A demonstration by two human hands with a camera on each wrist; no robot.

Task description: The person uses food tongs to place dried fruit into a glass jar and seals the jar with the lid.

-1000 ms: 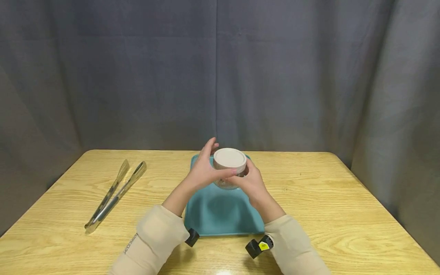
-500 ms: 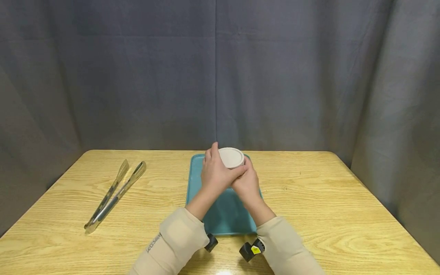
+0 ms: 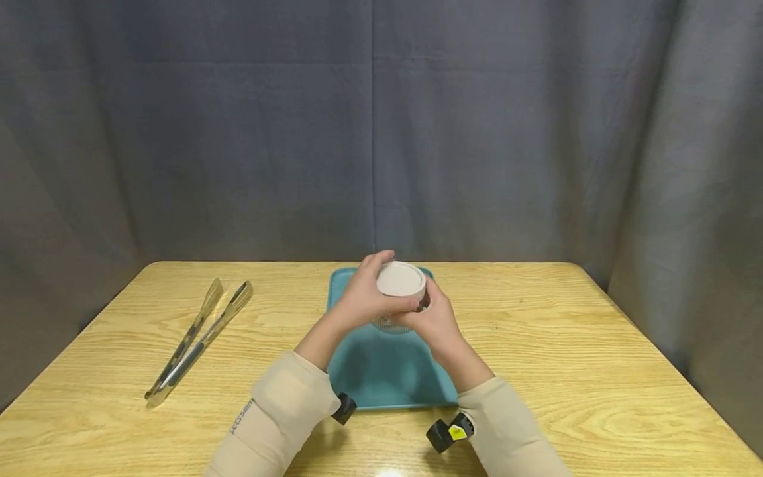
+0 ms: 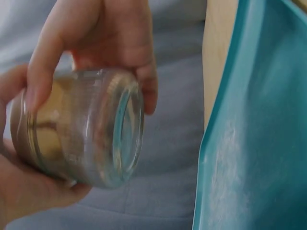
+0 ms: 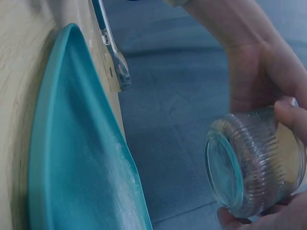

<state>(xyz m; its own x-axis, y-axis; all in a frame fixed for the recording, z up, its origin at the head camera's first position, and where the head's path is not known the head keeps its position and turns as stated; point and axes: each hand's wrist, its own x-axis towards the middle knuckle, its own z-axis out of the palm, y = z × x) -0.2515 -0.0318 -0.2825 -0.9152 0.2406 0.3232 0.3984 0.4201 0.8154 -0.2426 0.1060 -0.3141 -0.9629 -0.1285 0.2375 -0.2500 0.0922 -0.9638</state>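
A glass jar (image 4: 91, 134) with ribbed sides and a pale, flat lid (image 3: 401, 279) is held above the teal tray (image 3: 387, 371). My left hand (image 3: 365, 297) grips the lid, its thumb across the near side and its fingers round the far left. Lower down, my right hand (image 3: 438, 320) holds the glass body. In the right wrist view the jar (image 5: 249, 163) shows its clear base and a yellowish patch nearer the lid; what the patch is, I cannot tell. The lid looks seated on the jar.
Metal tongs (image 3: 199, 341) lie spread on the left of the wooden table (image 3: 572, 358). A dark grey curtain (image 3: 381, 132) hangs behind the table and along both sides. Black cameras (image 3: 441, 435) stick out from the beige sleeves (image 3: 507, 424).
My left hand first turned inward around the lid, its wrist moving right, then swung back left. The right hand shifted slightly with it and keeps holding the jar above the tray.
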